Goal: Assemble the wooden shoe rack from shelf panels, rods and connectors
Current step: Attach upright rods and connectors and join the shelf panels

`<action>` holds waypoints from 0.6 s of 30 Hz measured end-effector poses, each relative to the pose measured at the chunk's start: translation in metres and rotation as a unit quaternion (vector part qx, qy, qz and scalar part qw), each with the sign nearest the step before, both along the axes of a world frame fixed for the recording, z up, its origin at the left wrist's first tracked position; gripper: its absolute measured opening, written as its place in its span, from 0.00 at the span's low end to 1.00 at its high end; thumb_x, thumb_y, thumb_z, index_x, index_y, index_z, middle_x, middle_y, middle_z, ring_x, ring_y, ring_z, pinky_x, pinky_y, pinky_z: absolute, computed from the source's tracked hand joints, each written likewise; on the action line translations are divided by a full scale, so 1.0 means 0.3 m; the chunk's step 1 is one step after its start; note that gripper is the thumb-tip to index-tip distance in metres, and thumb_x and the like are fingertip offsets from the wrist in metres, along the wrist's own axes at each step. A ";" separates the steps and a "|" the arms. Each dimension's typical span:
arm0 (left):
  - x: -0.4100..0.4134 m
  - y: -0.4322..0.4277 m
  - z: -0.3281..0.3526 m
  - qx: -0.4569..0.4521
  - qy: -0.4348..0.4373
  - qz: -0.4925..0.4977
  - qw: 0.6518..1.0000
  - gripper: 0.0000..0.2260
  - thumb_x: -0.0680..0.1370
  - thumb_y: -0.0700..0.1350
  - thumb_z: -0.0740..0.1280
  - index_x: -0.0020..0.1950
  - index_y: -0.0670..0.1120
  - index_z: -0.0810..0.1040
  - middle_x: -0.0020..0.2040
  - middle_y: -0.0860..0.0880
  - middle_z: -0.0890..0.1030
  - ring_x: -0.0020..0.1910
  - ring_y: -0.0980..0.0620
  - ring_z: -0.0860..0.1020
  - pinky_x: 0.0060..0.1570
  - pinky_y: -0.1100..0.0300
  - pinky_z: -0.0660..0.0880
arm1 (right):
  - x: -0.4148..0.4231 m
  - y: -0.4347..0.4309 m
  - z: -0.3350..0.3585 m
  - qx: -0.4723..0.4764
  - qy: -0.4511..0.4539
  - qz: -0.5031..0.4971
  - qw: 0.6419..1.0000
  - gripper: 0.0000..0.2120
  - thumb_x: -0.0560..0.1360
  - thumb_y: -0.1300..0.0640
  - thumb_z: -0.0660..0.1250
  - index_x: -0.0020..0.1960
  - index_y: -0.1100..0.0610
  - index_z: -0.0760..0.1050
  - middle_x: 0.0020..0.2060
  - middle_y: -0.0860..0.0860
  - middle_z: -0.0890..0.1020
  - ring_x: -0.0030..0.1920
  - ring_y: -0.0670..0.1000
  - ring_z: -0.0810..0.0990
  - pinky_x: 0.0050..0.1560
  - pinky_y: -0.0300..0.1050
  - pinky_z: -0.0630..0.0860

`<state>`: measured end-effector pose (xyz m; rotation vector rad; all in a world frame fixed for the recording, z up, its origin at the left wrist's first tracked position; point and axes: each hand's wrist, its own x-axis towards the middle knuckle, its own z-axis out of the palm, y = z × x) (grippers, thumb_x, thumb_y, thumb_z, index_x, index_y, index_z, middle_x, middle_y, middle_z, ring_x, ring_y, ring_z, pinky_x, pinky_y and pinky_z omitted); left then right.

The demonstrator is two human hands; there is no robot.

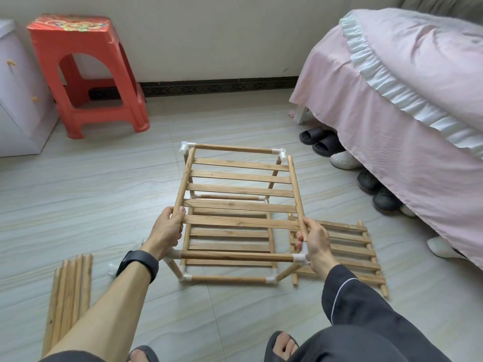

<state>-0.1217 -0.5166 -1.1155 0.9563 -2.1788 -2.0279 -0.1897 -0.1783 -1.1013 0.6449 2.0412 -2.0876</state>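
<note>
Home bedroom, bed (407,82), slippers (317,139), stool (86,71)

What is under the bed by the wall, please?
A pair of black slippers, white shoes and dark shoes poke out; the pink bed skirt covers whatever lies further back.

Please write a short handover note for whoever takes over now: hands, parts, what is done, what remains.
Left hand grips the left side rod of the shelf panel; right hand grips its right side rod.
The panel is held over the rack frame, not yet seated in the top connectors.
Done: lower level with its shelf.
Left: seat this panel, then use the spare panel and loose rods on the floor.
</note>
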 end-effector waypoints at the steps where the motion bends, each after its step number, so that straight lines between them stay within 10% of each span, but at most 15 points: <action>1: 0.000 0.002 0.002 -0.004 -0.002 0.001 1.000 0.12 0.85 0.53 0.60 0.52 0.46 0.73 0.33 0.50 0.67 0.25 0.55 0.61 0.22 0.63 0.57 | -0.001 0.000 0.002 0.002 -0.003 0.003 1.000 0.15 0.83 0.55 0.58 0.52 0.62 0.80 0.26 0.52 0.74 0.23 0.49 0.69 0.22 0.41 0.67; 18: -0.004 0.003 -0.007 -0.017 -0.018 0.016 1.000 0.13 0.85 0.54 0.59 0.49 0.46 0.71 0.34 0.48 0.68 0.26 0.54 0.62 0.23 0.62 0.59 | 0.038 0.014 -0.024 0.157 0.002 0.090 0.984 0.15 0.84 0.42 0.58 0.55 0.50 0.77 0.39 0.52 0.80 0.33 0.49 0.77 0.37 0.47 0.78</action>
